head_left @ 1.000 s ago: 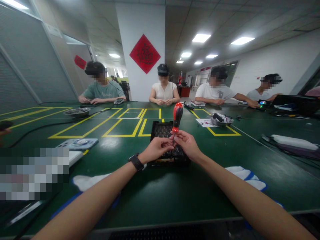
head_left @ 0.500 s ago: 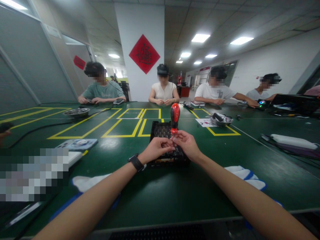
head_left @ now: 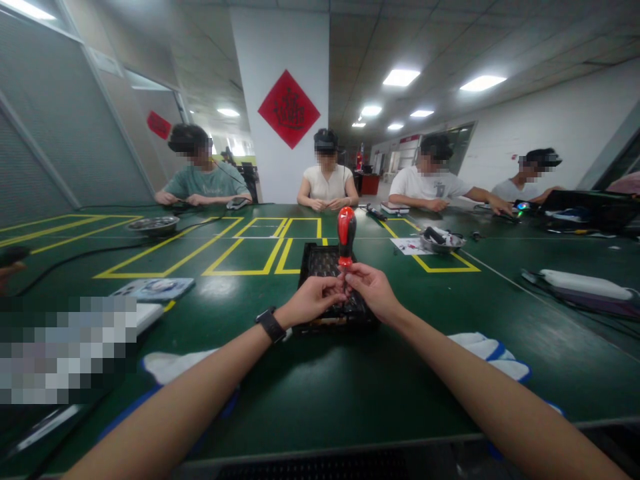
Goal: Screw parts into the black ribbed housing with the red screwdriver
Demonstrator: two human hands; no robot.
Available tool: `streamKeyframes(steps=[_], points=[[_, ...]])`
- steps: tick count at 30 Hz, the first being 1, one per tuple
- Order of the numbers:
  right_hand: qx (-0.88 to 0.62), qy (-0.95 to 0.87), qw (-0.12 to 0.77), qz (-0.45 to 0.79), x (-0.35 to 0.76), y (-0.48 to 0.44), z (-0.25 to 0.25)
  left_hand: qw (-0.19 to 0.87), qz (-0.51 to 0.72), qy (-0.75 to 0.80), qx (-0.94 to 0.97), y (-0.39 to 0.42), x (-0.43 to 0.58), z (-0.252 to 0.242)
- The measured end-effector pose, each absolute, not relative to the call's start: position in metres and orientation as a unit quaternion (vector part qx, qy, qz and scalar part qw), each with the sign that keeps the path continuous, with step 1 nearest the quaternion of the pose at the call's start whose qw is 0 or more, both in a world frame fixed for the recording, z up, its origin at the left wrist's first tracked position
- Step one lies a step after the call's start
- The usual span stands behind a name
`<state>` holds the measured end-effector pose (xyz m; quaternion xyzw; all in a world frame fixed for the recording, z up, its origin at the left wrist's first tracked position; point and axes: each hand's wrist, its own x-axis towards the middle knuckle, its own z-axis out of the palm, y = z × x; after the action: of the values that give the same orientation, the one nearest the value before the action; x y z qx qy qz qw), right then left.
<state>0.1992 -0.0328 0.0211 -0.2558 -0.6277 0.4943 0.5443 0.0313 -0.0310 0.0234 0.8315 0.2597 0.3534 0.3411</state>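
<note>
A red and black screwdriver [head_left: 347,233] stands almost upright, handle up, above a black open-topped tray [head_left: 314,257]. My right hand [head_left: 374,290] is closed on the screwdriver, its fingertips pinching just below the handle. My left hand [head_left: 313,299], with a dark watch on the wrist, is closed too. Its fingertips meet beside the screwdriver's shaft, over the tray; what they pinch is too small to make out. Both hands cover much of the tray's near part, and the screwdriver's tip cannot be made out.
On the green table [head_left: 280,387], white-and-blue gloves [head_left: 483,347] lie under both forearms. A metal bowl [head_left: 154,225] stands at far left, another bowl [head_left: 443,239] at right on white paper. A phone-like box [head_left: 155,289] lies left. Several people sit across the table.
The screwdriver's handle has shifted slightly left and stands a little straighter. My right fingertips have moved slightly left with it. My left hand has hardly moved.
</note>
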Motion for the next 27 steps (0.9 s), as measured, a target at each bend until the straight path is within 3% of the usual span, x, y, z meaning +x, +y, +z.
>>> streamKeyframes(steps=[27], points=[[-0.258,-0.626,0.549,0.49,0.1994,-0.0305,0.0185,0.354,0.349,0.258,0.828,-0.0323,0.0321,0.0244]])
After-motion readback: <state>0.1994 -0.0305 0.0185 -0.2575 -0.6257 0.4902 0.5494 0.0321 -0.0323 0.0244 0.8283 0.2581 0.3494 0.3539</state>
